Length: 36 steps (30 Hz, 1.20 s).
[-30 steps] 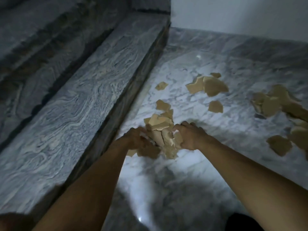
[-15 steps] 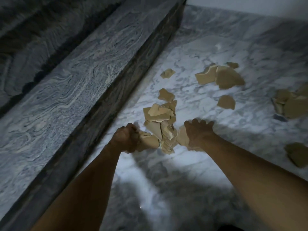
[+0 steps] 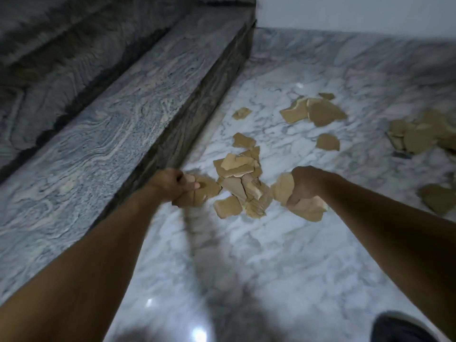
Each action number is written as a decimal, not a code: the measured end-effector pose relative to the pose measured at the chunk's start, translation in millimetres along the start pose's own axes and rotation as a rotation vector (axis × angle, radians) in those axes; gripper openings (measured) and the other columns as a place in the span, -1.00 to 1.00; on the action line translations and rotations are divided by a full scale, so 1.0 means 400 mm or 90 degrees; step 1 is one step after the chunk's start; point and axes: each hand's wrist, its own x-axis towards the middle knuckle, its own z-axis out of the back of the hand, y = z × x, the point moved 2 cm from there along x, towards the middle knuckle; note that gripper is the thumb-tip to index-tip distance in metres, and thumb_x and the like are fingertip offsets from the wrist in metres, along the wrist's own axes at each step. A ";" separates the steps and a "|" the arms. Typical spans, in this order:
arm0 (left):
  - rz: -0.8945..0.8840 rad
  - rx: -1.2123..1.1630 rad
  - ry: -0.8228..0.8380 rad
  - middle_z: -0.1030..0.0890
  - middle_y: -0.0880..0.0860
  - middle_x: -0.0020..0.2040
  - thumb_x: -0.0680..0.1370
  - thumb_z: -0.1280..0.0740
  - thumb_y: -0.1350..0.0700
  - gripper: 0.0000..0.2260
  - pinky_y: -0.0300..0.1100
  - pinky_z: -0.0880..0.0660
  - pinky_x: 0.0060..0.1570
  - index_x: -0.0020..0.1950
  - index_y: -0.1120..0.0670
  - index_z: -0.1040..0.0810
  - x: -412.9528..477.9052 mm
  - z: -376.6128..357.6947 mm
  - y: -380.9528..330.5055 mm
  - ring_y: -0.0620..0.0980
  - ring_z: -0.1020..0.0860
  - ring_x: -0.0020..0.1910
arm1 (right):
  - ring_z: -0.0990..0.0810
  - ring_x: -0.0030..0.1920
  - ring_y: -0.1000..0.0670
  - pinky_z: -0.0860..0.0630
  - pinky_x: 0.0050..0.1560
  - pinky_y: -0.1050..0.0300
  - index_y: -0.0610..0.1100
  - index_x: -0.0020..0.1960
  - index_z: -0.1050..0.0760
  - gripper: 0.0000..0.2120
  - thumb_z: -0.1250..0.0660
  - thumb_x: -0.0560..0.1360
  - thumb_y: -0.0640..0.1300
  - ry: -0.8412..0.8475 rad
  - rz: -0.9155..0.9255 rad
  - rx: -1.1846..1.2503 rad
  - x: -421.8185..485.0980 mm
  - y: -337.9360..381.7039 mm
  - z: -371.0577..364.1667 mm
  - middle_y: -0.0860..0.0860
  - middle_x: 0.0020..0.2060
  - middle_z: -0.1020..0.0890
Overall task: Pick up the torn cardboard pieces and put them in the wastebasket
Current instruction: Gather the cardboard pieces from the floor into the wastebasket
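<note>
Both hands, left hand [image 3: 172, 185] and right hand [image 3: 307, 186], curl fingers tightly round cardboard pieces [image 3: 306, 208].

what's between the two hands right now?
Head view: a loose heap of torn cardboard pieces on the marble floor, between the left hand and right hand; each hand grips pieces of its own.

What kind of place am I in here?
Probably an indoor stair landing: a white marble floor, grey veined stone steps rising on the left, and a plain white wall behind. Torn cardboard pieces litter the floor.
</note>
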 end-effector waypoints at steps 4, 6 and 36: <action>-0.036 0.026 -0.012 -0.60 0.08 -0.12 0.39 -0.49 -0.21 -0.60 -0.22 -0.37 -0.17 -0.06 0.09 -0.56 0.001 0.023 -0.041 0.07 -0.55 -0.12 | -0.59 0.08 -0.10 -0.57 0.05 0.05 -0.11 0.23 -0.45 -0.14 -0.66 0.06 0.21 -0.042 0.037 0.089 -0.014 0.015 0.026 -0.04 0.13 -0.61; -0.086 0.016 -0.037 -0.60 0.08 -0.12 0.41 -0.50 -0.16 -0.64 -0.21 -0.35 -0.20 -0.06 0.07 -0.50 -0.024 0.007 -0.073 0.07 -0.53 -0.15 | -0.56 0.11 -0.07 -0.51 0.01 0.08 -0.08 0.24 -0.42 -0.18 -0.64 0.11 0.21 -0.086 0.081 0.142 -0.024 0.040 0.012 0.00 0.12 -0.58; -0.176 0.140 -0.087 -0.37 0.06 0.28 0.47 -0.35 -0.28 -0.40 0.09 -0.46 0.14 0.38 -0.03 -0.29 -0.074 -0.313 -0.118 0.13 -0.36 0.23 | -0.61 0.12 -0.15 -0.59 0.07 0.00 -0.01 0.24 -0.52 -0.51 -0.49 0.37 0.11 -0.235 0.068 0.202 0.012 0.025 -0.071 -0.08 0.08 -0.65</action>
